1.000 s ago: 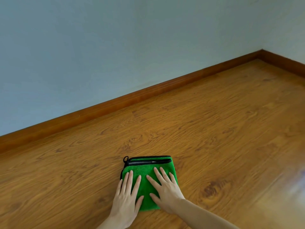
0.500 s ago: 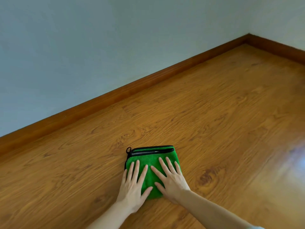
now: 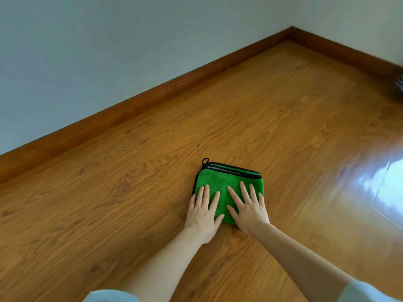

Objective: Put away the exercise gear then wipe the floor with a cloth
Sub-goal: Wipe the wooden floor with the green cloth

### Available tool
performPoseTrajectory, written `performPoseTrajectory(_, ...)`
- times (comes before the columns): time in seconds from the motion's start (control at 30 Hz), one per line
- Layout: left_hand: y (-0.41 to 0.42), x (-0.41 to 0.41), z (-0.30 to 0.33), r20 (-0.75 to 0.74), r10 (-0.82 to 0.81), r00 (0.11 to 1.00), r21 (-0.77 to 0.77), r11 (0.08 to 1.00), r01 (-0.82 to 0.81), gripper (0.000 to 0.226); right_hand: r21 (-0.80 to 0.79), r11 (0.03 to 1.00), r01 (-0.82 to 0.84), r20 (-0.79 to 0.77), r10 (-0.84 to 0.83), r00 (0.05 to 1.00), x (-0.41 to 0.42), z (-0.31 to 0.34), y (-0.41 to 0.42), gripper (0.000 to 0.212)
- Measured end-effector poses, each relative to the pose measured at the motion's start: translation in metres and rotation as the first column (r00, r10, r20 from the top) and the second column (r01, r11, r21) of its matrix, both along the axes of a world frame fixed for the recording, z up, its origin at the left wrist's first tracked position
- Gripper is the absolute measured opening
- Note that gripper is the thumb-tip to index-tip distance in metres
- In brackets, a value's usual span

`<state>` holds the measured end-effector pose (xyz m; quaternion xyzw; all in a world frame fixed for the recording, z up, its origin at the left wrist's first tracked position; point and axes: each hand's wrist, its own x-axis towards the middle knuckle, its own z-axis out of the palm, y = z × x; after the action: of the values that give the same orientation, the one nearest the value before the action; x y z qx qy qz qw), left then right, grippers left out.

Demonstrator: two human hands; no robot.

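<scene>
A folded green cloth (image 3: 220, 182) with black trim and a small black loop at its far left corner lies flat on the wooden floor (image 3: 130, 192). My left hand (image 3: 204, 211) presses on the cloth's near left part with straight, spread fingers. My right hand (image 3: 248, 207) presses on its near right part, fingers also straight and spread. Both forearms reach forward from the bottom of the view. No exercise gear is in view.
A brown skirting board (image 3: 152, 94) runs along the pale wall on the left and meets a second one at the room corner (image 3: 292, 32). Window light glares on the floor at the right (image 3: 381, 182). A small dark object (image 3: 400, 82) shows at the right edge.
Both hands have slid the cloth forward and to the right across the floor, arms stretching out further. The cloth's far edge now angles slightly rightward.
</scene>
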<state>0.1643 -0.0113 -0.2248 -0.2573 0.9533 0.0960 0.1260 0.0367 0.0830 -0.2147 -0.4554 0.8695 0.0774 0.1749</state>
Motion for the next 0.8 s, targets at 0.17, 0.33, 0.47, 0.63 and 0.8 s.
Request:
performPoseTrajectory(0.17, 0.001, 0.028, -0.006, -0.011, -0.089, 0.996, -0.066, 0.994, 0.089, 0.074, -0.026, 0.999, 0.048, 0.026, -0.047, 0.999, 0.029, -0.005, 0.006, 0.077)
performPoseTrajectory(0.33, -0.005, 0.091, -0.017, -0.096, -0.034, 0.995, 0.002, 0.999, 0.035, 0.057, 0.021, 1.0, 0.0, 0.084, -0.001, 0.996, 0.062, -0.001, -0.006, 0.059)
performPoseTrajectory(0.47, -0.018, 0.154, -0.021, -0.117, 0.001, 0.993, -0.089, 0.996, -0.011, 0.054, 0.002, 0.983, -0.183, 0.137, 0.181, 0.974, 0.097, 0.003, -0.029, 0.059)
performPoseTrajectory(0.63, -0.027, 0.22, -0.014, -0.108, 0.232, 0.967, -0.06, 0.969, -0.239, 0.053, 0.004, 0.922, -0.388, 0.198, 0.379, 0.904, 0.152, 0.007, -0.078, 0.062)
performPoseTrajectory(0.8, -0.027, 0.259, -0.019, -0.182, 0.594, 0.784, 0.005, 0.798, -0.603, 0.07, 0.015, 0.796, -0.605, 0.208, 0.59, 0.78, 0.204, 0.006, -0.122, 0.062)
